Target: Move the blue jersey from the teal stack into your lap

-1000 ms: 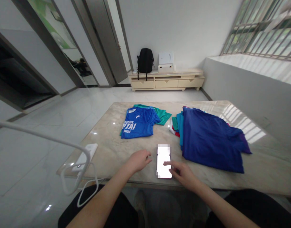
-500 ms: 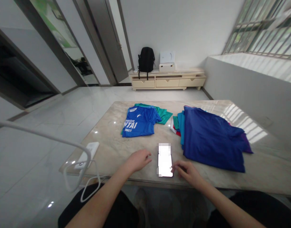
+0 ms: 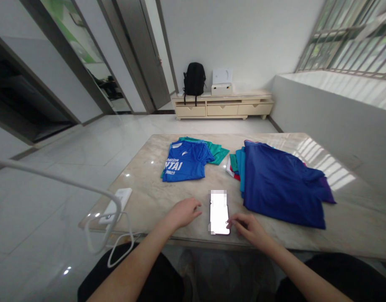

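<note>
Marble, pale and glossy, forms the table where both bare hands rest near the front edge. Between them lies a phone, flat on the stone with its screen lit white (the upper part is blurred out). The right hand sits just beside the phone's lower right corner, fingers loosely curled and grasping nothing; its fingertip seems to touch the phone's edge, though contact is hard to confirm. The left hand lies palm down on the marble just left of the phone, relaxed, its fingers slack and holding nothing, apart from the phone's side.

Farther back, a folded blue shirt with white lettering lies on top of a green garment. To the right, a large dark blue garment is spread over a pile of other clothes. At the table's left edge sits a white power strip, with a white cable looping below it.
</note>
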Motion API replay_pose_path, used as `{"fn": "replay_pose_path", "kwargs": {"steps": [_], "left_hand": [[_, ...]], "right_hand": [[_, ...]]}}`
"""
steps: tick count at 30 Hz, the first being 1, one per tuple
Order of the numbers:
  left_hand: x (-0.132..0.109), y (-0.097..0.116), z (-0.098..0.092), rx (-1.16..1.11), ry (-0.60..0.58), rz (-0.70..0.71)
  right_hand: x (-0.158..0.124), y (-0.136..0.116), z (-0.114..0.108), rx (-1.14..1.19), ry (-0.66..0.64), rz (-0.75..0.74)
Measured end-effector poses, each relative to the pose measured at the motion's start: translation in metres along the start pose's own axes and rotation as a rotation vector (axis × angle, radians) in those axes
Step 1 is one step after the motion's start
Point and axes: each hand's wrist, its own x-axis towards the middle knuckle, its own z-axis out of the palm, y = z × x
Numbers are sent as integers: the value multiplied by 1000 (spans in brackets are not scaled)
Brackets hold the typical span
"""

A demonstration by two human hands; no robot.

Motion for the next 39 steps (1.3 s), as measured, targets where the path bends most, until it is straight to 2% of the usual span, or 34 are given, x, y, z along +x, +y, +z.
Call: {"fn": "replay_pose_path", "kwargs": {"steps": [4, 11, 26, 39], "left_hand": [[-1, 1, -2, 2, -5, 7], [-1, 1, -1, 5, -6, 15], [-1, 2, -2, 15, -16, 22], [-2, 1, 0, 23, -16, 27]], "right_hand": [[0, -2, 0, -52, 4, -27], [0, 1, 0, 52, -4, 20], [0, 6, 2, 11, -6, 6], [0, -1, 2, 44, -9, 28]]}}
